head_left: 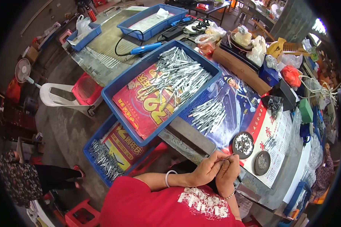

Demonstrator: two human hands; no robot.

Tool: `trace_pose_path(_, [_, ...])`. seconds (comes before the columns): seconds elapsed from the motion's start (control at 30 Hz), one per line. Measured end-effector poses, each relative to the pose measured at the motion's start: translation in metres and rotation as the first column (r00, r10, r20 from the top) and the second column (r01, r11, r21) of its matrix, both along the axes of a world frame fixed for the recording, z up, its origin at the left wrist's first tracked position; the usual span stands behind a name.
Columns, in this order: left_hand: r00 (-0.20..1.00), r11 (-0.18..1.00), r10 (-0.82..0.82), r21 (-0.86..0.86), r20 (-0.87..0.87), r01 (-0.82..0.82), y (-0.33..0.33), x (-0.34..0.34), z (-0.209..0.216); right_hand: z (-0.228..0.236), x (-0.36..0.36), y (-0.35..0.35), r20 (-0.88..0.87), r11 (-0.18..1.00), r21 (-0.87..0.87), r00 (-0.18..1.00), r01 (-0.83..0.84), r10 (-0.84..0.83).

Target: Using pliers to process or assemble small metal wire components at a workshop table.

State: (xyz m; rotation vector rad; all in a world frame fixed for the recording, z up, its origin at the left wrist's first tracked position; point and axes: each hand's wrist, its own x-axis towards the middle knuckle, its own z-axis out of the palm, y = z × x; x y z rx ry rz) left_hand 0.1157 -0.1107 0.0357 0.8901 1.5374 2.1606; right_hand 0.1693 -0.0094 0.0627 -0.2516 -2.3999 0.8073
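Note:
My left hand [207,171] and my right hand [228,174] meet at the table's near edge, fingers pinched together. Between the fingertips is something small and thin that I cannot make out. Just beyond them stands a round dark dish [236,152] of small shiny pieces. A second dark dish [257,171], to its right, holds finer grey bits. Farther off, a pile of slim silvery metal pieces [208,116] lies on a blue poster. A few more slim metal pieces [270,143] rest on the calendar sheet beyond the dishes.
A large blue tray [109,99], lined with red print, holds many slim metal pieces. Below it at left sits another blue tray [88,156] of dark metal pieces. A wooden block [240,70] and plastic bags border the work surface. A blue-handled corded tool [146,48] lies behind.

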Motion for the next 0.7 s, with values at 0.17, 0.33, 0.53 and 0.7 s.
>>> trace_pose_path(0.17, [0.987,0.996,-0.085,-0.025,0.138,0.089,-0.013,-0.005,0.002,0.010,0.003,0.017,0.269,0.832,-0.555,0.948,0.010,0.167])
trace_pose_path(0.33, [0.812,0.915,-0.386,0.069,0.438,0.397,-0.025,-0.018,0.000,0.010,0.010,0.030,0.188,0.816,-0.569,0.951,-0.097,0.244])
trace_pose_path(0.53, [0.824,0.865,-0.455,-0.051,0.337,0.499,-0.034,-0.018,0.004,0.024,0.009,0.026,0.277,0.885,-0.433,0.910,-0.169,0.309])
trace_pose_path(0.7, [0.772,0.858,-0.456,-0.011,0.444,0.513,-0.044,-0.014,0.003,0.021,0.015,0.022,0.405,0.918,-0.338,0.849,-0.206,0.339])
